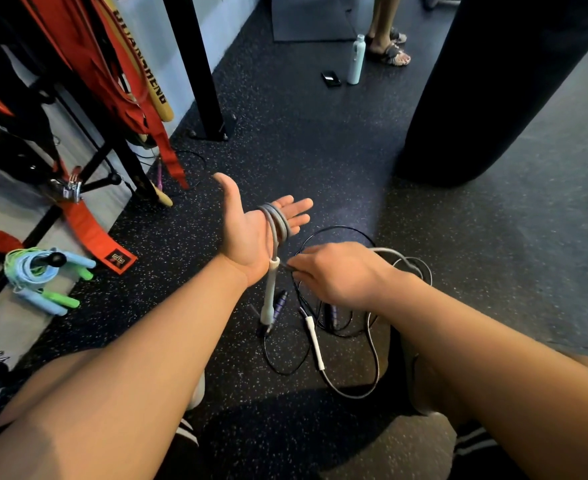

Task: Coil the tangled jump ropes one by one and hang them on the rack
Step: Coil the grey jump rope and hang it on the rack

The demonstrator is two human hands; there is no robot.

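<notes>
Step in hand, as judged: winding the grey rope point(278, 221) into a coil round the left hand point(247, 233).

Findings:
- Left hand is held palm up with fingers straight and thumb spread. It grips nothing; several turns of grey rope sit round the fingers, close together.
- One white handle point(271, 292) hangs from those turns below the wrist.
- Right hand point(337, 271) is knuckles up beside the left wrist, its fingertips pinching a cord. This appears to be the grey rope's running length, though the grip itself is partly hidden.
- The rest of the grey rope lies on the floor point(320, 150) with its second white handle point(315, 341), crossed by a thin black rope point(334, 230) with purple handles point(281, 304).
- A rack peg point(55, 259) at the left already carries coiled blue and green ropes point(39, 282).

Recommendations:
- Lay each new turn beside the others, not across them.
- Keep the left fingers straight and together so that the finished coil can slide off.
- Keep light, even tension through the right hand.
- Draw slack slowly, because the black rope overlaps the grey and may be dragged up with it. Lift the grey line clear at each crossing instead of pulling through.
- Watch the floor handle as it nears; it could catch in a black loop.
</notes>
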